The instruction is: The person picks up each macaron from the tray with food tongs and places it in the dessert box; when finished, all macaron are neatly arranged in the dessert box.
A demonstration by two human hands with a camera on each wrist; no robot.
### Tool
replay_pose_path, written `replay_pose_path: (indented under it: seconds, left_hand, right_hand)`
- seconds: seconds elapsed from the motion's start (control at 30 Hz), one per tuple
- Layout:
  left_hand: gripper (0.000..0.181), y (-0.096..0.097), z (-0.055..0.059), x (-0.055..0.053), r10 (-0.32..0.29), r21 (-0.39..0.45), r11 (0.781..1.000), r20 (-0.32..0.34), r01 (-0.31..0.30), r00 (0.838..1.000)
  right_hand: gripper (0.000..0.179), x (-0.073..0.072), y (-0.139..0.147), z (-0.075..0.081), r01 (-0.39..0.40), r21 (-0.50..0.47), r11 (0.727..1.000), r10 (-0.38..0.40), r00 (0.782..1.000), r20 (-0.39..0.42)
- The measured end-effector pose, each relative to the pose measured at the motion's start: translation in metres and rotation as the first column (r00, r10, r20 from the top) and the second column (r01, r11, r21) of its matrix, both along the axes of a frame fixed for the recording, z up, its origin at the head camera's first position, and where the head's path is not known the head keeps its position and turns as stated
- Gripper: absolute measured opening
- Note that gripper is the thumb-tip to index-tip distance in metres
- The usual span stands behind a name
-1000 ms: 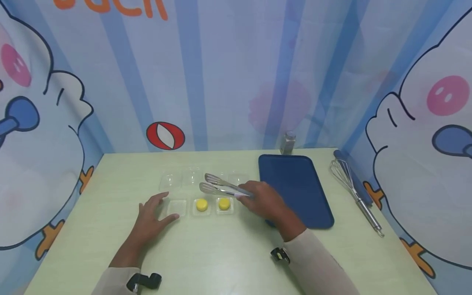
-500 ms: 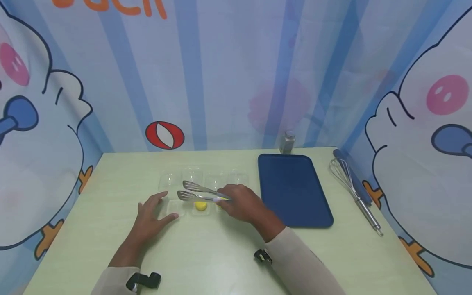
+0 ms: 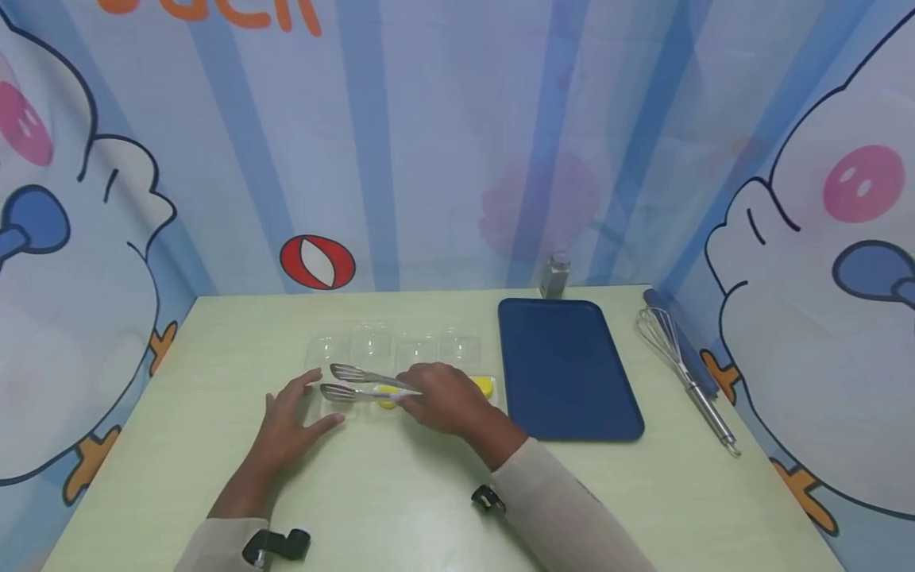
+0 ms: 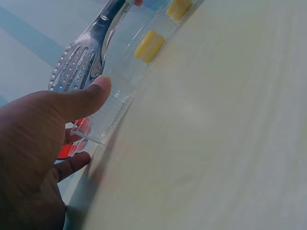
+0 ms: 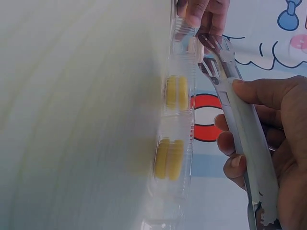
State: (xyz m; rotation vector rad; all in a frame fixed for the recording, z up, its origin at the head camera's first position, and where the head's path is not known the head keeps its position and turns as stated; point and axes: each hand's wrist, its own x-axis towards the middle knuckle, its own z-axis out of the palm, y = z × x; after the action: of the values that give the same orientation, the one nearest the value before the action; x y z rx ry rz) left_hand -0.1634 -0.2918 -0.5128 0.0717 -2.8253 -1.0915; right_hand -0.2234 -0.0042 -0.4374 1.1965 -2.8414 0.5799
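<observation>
In the head view my right hand (image 3: 446, 397) grips metal tongs (image 3: 364, 385), whose slotted tips reach over the left end of a clear plastic macaron box (image 5: 184, 124). A pale pinkish patch (image 5: 193, 48) shows by the tips in the right wrist view; I cannot tell what it is. My left hand (image 3: 286, 429) holds the box's left end, thumb in front and fingers behind. Yellow macarons (image 5: 169, 158) stand in separate compartments; one yellow macaron (image 3: 484, 386) shows right of my right hand. That hand hides part of the front row. The clear domed lid (image 3: 418, 348) lies behind.
A dark blue tray (image 3: 572, 373) lies right of the box. Behind it stands a small shaker (image 3: 555, 276). A whisk (image 3: 686, 377) and a blue roller-like bar (image 3: 675, 334) lie at the table's right edge. Printed fabric walls (image 3: 443, 143) surround the table (image 3: 386, 508).
My right hand has moved left with the tongs, from above the middle of the box to its left end. A yellow macaron on the right has come into sight. My left hand stays put.
</observation>
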Motion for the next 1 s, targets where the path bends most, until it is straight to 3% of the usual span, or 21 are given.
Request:
replay_pose_path:
  seconds: [0.53,0.77,1.0]
  left_hand:
    - [0.091,-0.001,0.0,0.001,-0.005,0.014,1.0,-0.017,0.006,1.0]
    - [0.091,-0.002,-0.001,0.001,-0.012,0.026,1.0,-0.047,0.014,0.999]
    - [0.091,-0.001,-0.001,0.0,-0.001,0.02,1.0,-0.026,0.001,1.0]
  right_hand:
    - [0.026,0.0,-0.017,0.001,0.002,0.108,0.994,0.003,0.999,-0.05]
    - [0.022,-0.001,-0.019,-0.001,-0.005,0.111,0.994,0.013,0.998,-0.067]
    - [0.022,0.0,-0.017,-0.002,-0.014,0.092,0.996,0.021,0.997,-0.069]
